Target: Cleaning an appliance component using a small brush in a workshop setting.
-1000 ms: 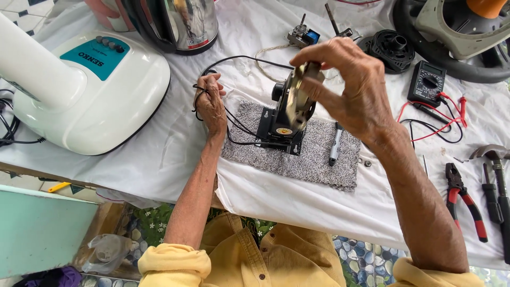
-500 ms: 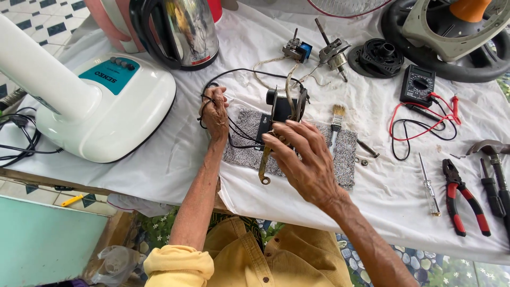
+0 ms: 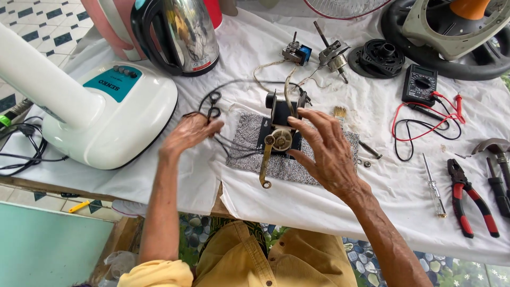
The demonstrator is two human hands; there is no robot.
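Observation:
A small black fan motor (image 3: 281, 119) with a brass crank arm (image 3: 264, 165) lies on a grey speckled pad (image 3: 249, 143) on the white cloth. My right hand (image 3: 324, 151) rests over the motor's right side, fingers spread and touching its housing. My left hand (image 3: 188, 133) pinches the bundle of black wires (image 3: 212, 103) that runs from the motor, just left of the pad.
A white fan base (image 3: 106, 114) stands at the left, a steel kettle (image 3: 180, 34) behind it. Two more small motors (image 3: 332, 53), a black multimeter (image 3: 419, 85) with red leads, a screwdriver (image 3: 431, 186), red-handled pliers (image 3: 470, 204) and a brush (image 3: 340, 112) lie to the right.
My right hand set the motor down on the pad and now lies against it. The left hand shifted left along the wires. The view moved closer.

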